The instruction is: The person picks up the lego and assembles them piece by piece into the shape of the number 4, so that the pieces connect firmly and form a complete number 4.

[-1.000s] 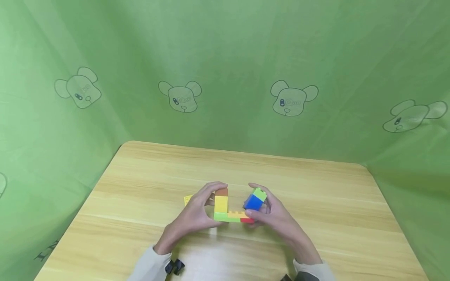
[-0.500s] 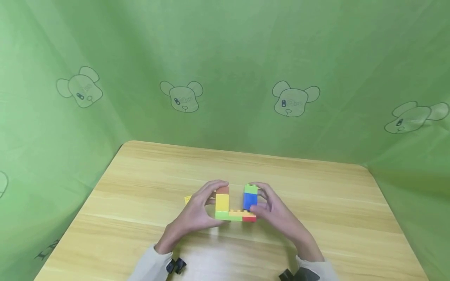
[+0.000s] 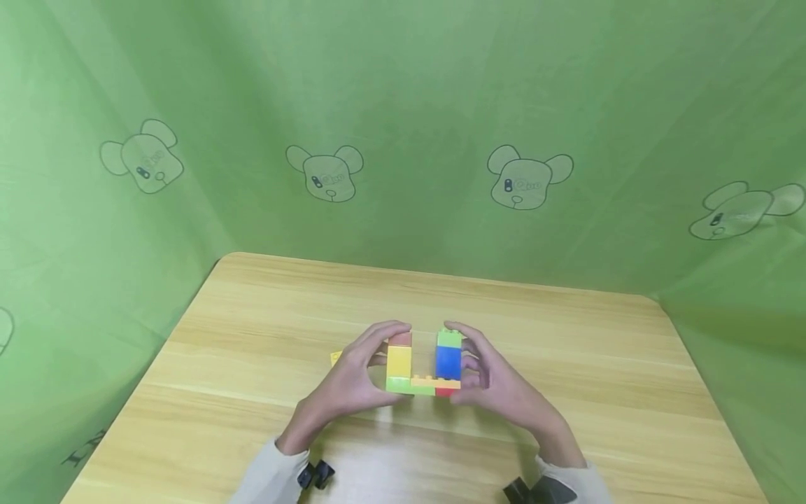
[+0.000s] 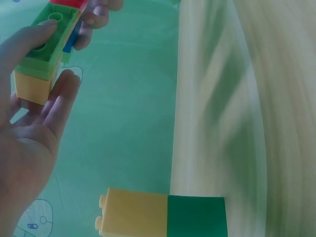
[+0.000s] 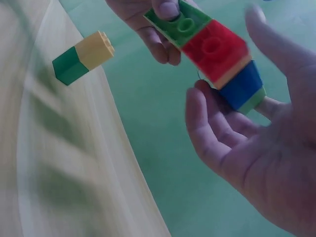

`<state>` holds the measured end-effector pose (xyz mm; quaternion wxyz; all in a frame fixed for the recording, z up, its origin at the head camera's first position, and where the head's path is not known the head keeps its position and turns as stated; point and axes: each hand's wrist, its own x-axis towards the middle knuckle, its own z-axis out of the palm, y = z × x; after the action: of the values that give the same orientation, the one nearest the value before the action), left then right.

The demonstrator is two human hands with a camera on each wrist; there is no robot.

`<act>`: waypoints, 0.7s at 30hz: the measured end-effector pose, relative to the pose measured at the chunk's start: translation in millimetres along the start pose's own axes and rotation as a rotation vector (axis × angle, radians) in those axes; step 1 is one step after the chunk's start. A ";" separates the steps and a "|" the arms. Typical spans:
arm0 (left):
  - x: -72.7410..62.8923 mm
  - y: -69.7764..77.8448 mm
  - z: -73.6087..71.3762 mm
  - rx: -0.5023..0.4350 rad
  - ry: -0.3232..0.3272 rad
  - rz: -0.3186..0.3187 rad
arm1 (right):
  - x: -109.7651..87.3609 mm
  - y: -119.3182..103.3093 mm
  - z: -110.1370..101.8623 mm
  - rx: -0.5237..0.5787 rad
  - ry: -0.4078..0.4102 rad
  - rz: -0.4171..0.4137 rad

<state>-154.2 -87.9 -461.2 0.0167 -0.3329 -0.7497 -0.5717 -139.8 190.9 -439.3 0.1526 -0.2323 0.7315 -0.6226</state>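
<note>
A U-shaped build of toy bricks is held above the table in the head view. Its left column is a yellow brick (image 3: 399, 362) under a brown one (image 3: 399, 339); its right column is a blue brick (image 3: 448, 362) topped by a light green brick (image 3: 450, 339). My left hand (image 3: 352, 378) grips the left column, fingers over the top and thumb on the hollow green underside (image 4: 47, 54). My right hand (image 3: 506, 388) curls round the right column, index finger at the top. Its thumb shows apart from the red brick (image 5: 217, 49) in the right wrist view.
A joined yellow and dark green brick pair (image 5: 96, 52) stands on the wooden table (image 3: 283, 301), mostly hidden behind my left hand in the head view. A green curtain (image 3: 415, 126) with mouse-head prints hangs behind the table and along both sides.
The tilted blue and light green bricks in my right hand have come upright onto the build's right end. My right thumb has moved down from the blue brick toward the base; my left hand keeps its grip.
</note>
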 end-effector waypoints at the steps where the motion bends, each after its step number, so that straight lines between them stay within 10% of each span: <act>1: 0.2 0.4 -0.1 -0.004 -0.002 -0.001 | -0.5 -0.1 -0.4 -0.007 -0.012 -0.008; 21: 5.1 5.7 -2.9 0.169 0.011 0.109 | 6.3 1.3 7.7 -0.330 0.149 -0.170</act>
<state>-156.2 -87.3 -453.4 0.0800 -0.3674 -0.7759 -0.5066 -141.3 181.2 -441.5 0.0048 -0.2685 0.8106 -0.5204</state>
